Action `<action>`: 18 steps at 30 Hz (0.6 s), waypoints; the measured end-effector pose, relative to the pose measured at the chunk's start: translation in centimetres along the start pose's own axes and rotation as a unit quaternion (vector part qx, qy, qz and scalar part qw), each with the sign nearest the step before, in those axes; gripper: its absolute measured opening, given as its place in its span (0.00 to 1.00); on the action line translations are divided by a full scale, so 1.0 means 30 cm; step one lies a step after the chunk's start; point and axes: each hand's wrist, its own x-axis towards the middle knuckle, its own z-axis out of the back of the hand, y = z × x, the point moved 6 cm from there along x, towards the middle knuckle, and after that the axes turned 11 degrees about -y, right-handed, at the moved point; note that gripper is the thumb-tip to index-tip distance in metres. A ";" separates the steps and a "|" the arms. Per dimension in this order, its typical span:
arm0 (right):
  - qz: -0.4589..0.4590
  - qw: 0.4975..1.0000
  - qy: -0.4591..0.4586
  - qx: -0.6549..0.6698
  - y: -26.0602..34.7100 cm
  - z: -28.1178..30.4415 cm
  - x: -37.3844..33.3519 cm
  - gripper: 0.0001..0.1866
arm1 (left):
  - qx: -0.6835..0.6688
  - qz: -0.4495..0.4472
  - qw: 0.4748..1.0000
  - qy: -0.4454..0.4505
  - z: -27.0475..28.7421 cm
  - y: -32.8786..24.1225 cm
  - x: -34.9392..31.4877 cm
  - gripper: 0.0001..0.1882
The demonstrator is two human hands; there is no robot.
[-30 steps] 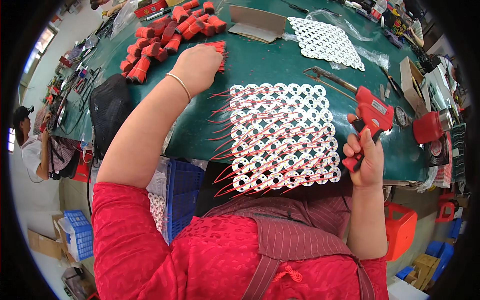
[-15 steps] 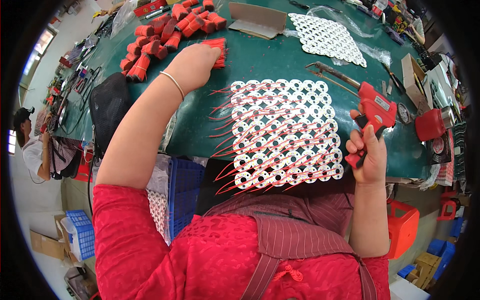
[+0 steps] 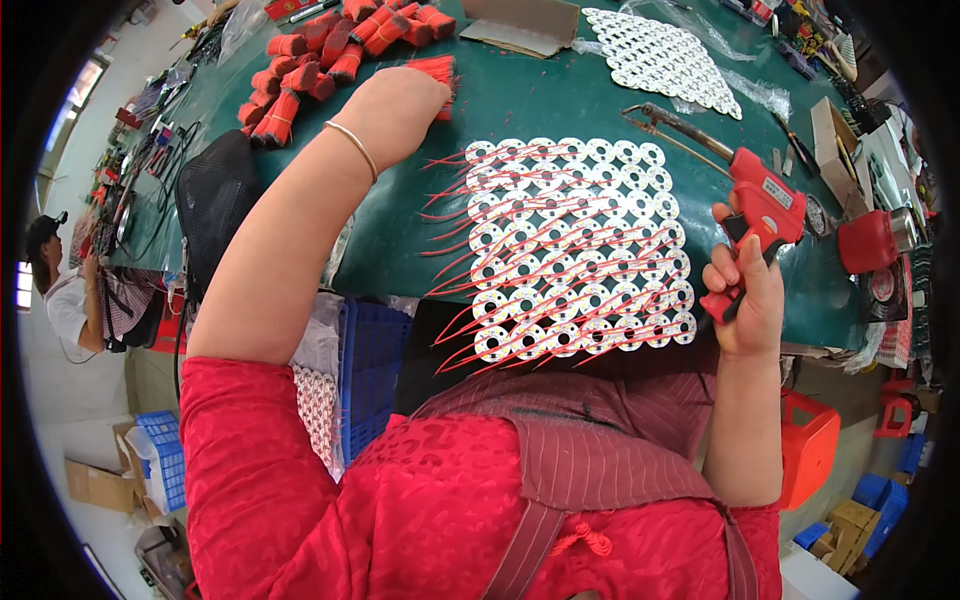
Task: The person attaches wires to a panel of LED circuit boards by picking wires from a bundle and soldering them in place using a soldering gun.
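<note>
A red-and-black soldering gun [image 3: 768, 205] with a long metal barrel is gripped at its handle by the right hand [image 3: 750, 300], the fingers curled around it and the thumb raised against its rear. The barrel is aimed up and to the left, beyond the upper right corner of a panel of joined white ring-shaped circuit boards [image 3: 577, 240]. This panel is placed on the green table [image 3: 392, 235], close to its near edge, and is crossed by rows of thin red wires [image 3: 447, 161] whose ends are spread past its left side.

The left hand [image 3: 405, 108] is held at a loose bunch of short red wires [image 3: 437, 72], beyond the panel's upper left corner. Its fingertips are hidden by the back of the hand, so whether a wire is pinched cannot be told. A gold-coloured bangle [image 3: 355, 143] is worn on that wrist.

Tied bundles of red wire [image 3: 345, 65] are heaped just left of the loose bunch. Farther back, an open brown cardboard box [image 3: 525, 25] and a second panel of white ring boards [image 3: 660, 62] are set out. A red container with a metal top [image 3: 868, 243] is seen at the right.
</note>
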 end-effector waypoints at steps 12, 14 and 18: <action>0.003 1.000 -0.003 0.012 -0.002 -0.003 -0.001 0.26 | -0.148 0.162 0.967 -0.127 -0.057 0.090 -0.092 0.12; 0.008 1.000 -0.004 0.009 0.001 -0.001 -0.001 0.25 | -0.162 0.167 0.963 -0.135 -0.063 0.092 -0.107 0.11; 0.003 1.000 -0.006 0.013 -0.003 0.006 0.003 0.26 | -0.232 0.207 0.937 -0.156 -0.078 0.109 -0.129 0.08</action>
